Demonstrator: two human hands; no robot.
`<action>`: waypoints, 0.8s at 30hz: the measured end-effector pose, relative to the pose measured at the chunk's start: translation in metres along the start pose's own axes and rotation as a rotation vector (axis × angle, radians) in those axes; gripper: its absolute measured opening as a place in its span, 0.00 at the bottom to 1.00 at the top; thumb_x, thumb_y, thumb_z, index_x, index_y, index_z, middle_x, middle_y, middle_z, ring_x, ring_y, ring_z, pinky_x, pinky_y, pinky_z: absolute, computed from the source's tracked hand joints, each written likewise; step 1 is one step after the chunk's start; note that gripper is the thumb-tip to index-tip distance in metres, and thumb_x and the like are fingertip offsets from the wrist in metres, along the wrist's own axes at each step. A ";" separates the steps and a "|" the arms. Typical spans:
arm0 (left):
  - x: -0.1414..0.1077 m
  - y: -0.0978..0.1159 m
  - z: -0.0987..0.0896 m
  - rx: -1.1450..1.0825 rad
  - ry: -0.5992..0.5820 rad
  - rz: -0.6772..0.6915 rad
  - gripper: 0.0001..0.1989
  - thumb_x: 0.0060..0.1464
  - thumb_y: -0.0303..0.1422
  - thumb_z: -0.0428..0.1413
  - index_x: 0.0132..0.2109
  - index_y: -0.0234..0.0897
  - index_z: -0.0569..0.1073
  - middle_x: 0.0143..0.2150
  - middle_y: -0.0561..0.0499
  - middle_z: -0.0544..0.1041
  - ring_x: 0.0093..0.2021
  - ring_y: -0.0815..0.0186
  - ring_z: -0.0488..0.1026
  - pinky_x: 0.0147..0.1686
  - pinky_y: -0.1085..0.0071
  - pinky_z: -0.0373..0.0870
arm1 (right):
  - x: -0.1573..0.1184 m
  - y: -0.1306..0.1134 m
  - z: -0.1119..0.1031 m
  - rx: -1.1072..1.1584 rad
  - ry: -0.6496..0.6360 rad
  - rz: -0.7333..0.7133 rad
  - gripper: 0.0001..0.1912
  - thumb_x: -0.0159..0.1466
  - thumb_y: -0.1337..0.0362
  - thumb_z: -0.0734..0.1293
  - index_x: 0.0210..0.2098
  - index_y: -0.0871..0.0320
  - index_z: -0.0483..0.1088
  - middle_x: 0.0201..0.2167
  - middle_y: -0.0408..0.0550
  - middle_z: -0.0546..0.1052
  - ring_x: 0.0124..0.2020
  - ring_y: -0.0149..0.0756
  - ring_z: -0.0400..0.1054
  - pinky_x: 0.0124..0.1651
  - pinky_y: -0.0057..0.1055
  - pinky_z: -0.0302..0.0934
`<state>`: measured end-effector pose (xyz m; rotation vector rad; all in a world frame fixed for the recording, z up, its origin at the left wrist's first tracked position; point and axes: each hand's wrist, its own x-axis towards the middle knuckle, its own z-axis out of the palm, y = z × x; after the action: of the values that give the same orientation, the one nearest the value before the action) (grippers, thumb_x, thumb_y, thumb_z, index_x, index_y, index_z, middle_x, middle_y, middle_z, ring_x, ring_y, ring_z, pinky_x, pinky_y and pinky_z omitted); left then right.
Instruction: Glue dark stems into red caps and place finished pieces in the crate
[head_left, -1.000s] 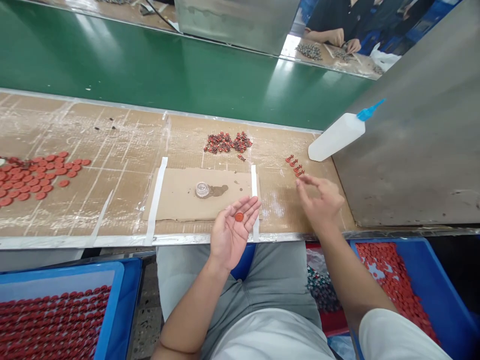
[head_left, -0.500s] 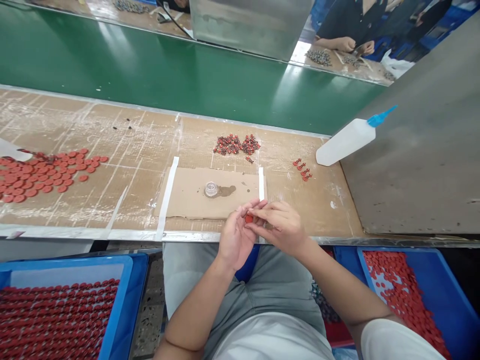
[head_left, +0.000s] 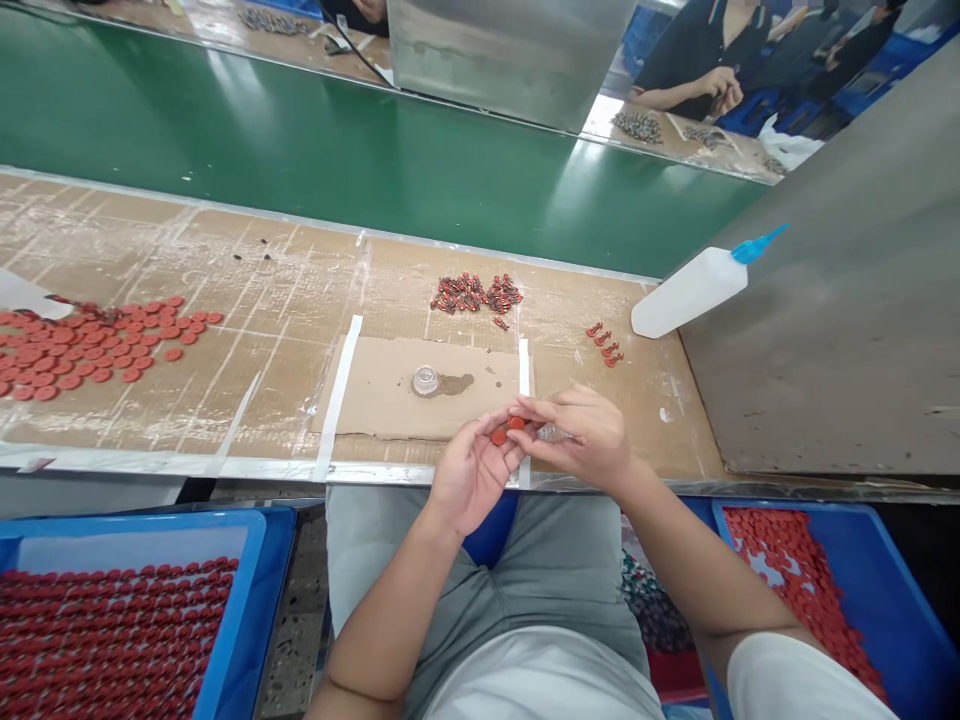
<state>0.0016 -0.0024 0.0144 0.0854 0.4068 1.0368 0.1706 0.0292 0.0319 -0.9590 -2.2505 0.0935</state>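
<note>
- Compared with a second ago, the right hand (head_left: pixel 589 430) has left the right part of the tabletop (head_left: pixel 652 420) and come over to the left hand (head_left: pixel 469 480).
- Its thumb and forefinger pinch a red disc (head_left: pixel 517 423) just above the left fingers.
- Left hand lies palm up at the tabletop's front edge, fingers loosely spread, with a second red disc (head_left: pixel 499 438) resting on it.
- Beyond, a clear round cup (head_left: pixel 425 380) sits on a taped cardboard sheet (head_left: pixel 375 400), beside a dark stain (head_left: pixel 455 384).
- Near the tabletop's back edge lies a heap of small red-and-black parts (head_left: pixel 459 294).
- Toward the right edge, four red disc-based pieces (head_left: pixel 610 351) form a short row, near a white bottle (head_left: pixel 690 292) with a blue nozzle (head_left: pixel 757 245).
- Many loose red discs (head_left: pixel 105 350) spread toward the tabletop's left.
</note>
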 end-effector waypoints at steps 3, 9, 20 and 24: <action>0.002 0.000 -0.002 -0.006 0.042 0.017 0.12 0.58 0.30 0.50 0.43 0.31 0.77 0.44 0.44 0.78 0.44 0.66 0.75 0.50 0.71 0.68 | -0.002 0.005 0.002 -0.053 -0.082 -0.043 0.20 0.58 0.58 0.70 0.50 0.51 0.72 0.33 0.46 0.81 0.30 0.30 0.74 0.30 0.30 0.59; 0.003 -0.002 -0.005 0.038 0.071 0.046 0.11 0.58 0.30 0.54 0.44 0.32 0.77 0.46 0.43 0.78 0.46 0.64 0.75 0.52 0.67 0.68 | -0.003 0.010 -0.001 -0.072 -0.101 -0.030 0.22 0.59 0.57 0.70 0.53 0.50 0.70 0.33 0.45 0.81 0.31 0.31 0.74 0.30 0.31 0.59; 0.004 -0.002 -0.006 0.160 -0.009 0.004 0.09 0.56 0.30 0.57 0.44 0.33 0.78 0.42 0.46 0.80 0.44 0.68 0.76 0.49 0.74 0.69 | 0.005 0.012 -0.012 -0.085 -0.212 -0.080 0.29 0.59 0.58 0.69 0.60 0.50 0.64 0.26 0.40 0.80 0.22 0.27 0.70 0.28 0.25 0.62; 0.004 -0.001 -0.009 0.122 0.051 0.046 0.12 0.54 0.28 0.59 0.47 0.35 0.77 0.43 0.47 0.80 0.47 0.67 0.76 0.51 0.72 0.68 | 0.015 0.013 -0.010 0.123 -0.189 0.013 0.29 0.57 0.58 0.70 0.58 0.50 0.66 0.27 0.40 0.80 0.23 0.27 0.71 0.29 0.25 0.63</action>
<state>0.0007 -0.0005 0.0052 0.1784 0.5166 1.0607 0.1773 0.0464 0.0440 -0.9326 -2.3790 0.3373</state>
